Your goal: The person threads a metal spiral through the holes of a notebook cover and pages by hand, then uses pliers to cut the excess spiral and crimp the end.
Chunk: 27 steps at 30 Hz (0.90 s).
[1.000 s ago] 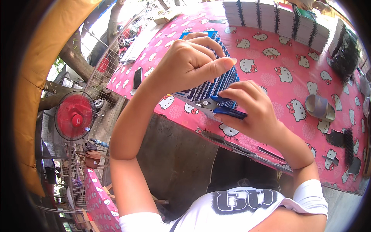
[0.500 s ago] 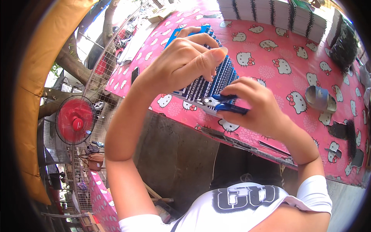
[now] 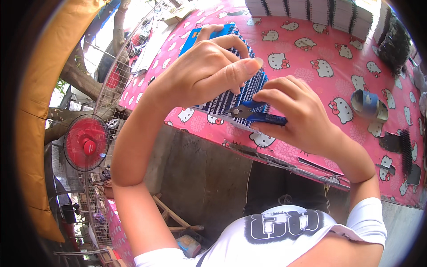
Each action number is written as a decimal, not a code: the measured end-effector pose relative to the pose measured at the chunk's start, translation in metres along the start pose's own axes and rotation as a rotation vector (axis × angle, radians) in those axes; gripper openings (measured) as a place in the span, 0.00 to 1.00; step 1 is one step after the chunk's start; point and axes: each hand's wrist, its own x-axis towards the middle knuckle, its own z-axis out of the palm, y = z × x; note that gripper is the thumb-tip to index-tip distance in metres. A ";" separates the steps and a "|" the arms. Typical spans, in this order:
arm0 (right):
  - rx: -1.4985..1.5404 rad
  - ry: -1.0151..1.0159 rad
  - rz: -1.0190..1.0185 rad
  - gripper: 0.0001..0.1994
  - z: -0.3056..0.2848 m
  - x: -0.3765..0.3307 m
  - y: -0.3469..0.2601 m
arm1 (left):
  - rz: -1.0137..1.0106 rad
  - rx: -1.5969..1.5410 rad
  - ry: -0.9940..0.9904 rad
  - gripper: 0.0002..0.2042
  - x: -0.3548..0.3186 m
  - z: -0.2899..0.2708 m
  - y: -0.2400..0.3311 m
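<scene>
A stack of spiral-bound notebooks [image 3: 255, 86] with blue coils lies near the table's front edge, its coiled side facing up and right. A blue cover [image 3: 188, 43] shows at its far end. My left hand [image 3: 209, 66] is curled over the stack, fingers bent around it and thumb pointing right; some fingertips are hidden. In my right hand [image 3: 296, 104] is a pair of blue-handled wire cutters [image 3: 267, 117], the handles between fingers and thumb. The cutters' jaws [image 3: 236, 112] are at the near end of the coils; whether they grip a wire is too small to tell.
The table [image 3: 293, 58] has a pink patterned cover. More spiral-bound books [image 3: 320, 13] line the back. To the right lie a roll of tape [image 3: 364, 101], a black plastic bag [image 3: 395, 49] and a black comb-like piece [image 3: 405, 151]. A red fan [image 3: 86, 142] stands left.
The view has shifted slightly. My right hand and the wire cutters have turned a little at the near end of the coils. My left hand stays over the stack.
</scene>
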 end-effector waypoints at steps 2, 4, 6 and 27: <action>0.367 -0.219 0.214 0.18 -0.006 0.006 0.011 | 0.000 0.019 -0.020 0.29 0.001 0.000 0.001; 0.734 -0.491 0.719 0.20 -0.018 0.022 0.015 | 0.019 0.057 -0.023 0.29 0.000 0.004 -0.002; 0.853 -0.554 0.853 0.21 -0.016 0.022 0.018 | 0.020 0.080 -0.050 0.28 0.005 0.002 -0.002; 0.260 -0.055 0.141 0.21 0.009 -0.022 0.029 | 0.282 0.648 -0.091 0.21 0.018 -0.031 0.009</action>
